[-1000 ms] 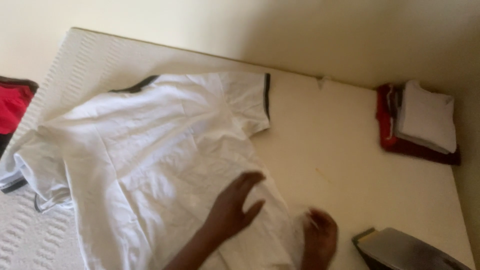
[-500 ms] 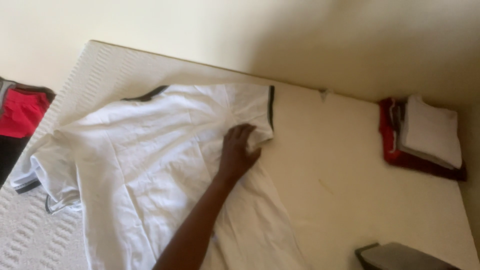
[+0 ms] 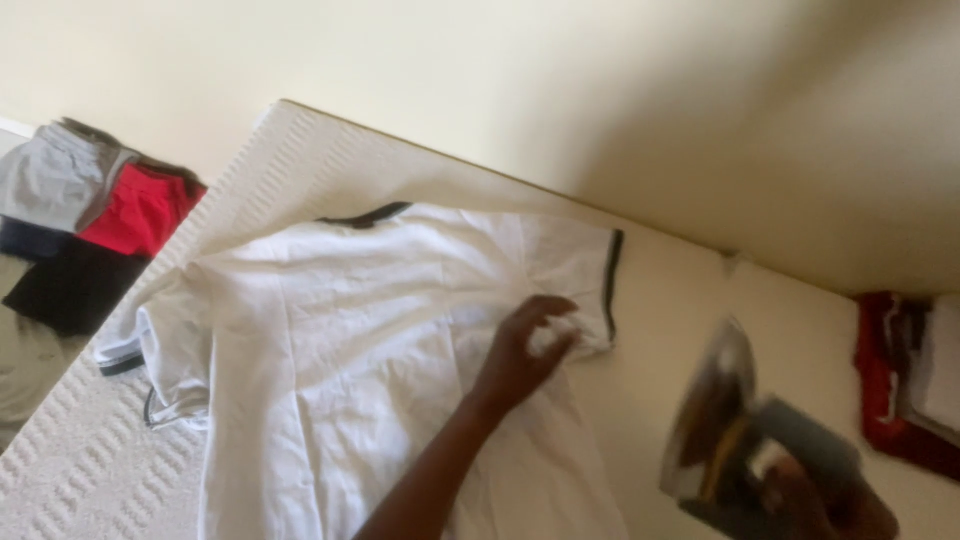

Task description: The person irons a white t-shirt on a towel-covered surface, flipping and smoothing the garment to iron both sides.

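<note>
A white shirt [image 3: 350, 340] with dark trim at the collar and sleeve ends lies spread flat on a cream padded surface [image 3: 690, 300]. My left hand [image 3: 520, 355] rests on it near the right sleeve, its fingers bunched around a fold of the white fabric. At the lower right my right hand [image 3: 800, 500], blurred and partly out of frame, holds a clothes iron [image 3: 715, 420]. The iron is lifted off the surface and tilted, its shiny soleplate facing the shirt, a short way right of the sleeve.
A heap of grey, red [image 3: 140, 210] and black clothes lies off the surface's left edge. A folded red and white stack [image 3: 900, 390] sits at the far right. A pale wall runs behind the surface's far edge.
My left hand slid up the shirt toward the right sleeve and closed on the fabric. The iron, earlier resting at the lower right, is now lifted and tilted in my right hand.
</note>
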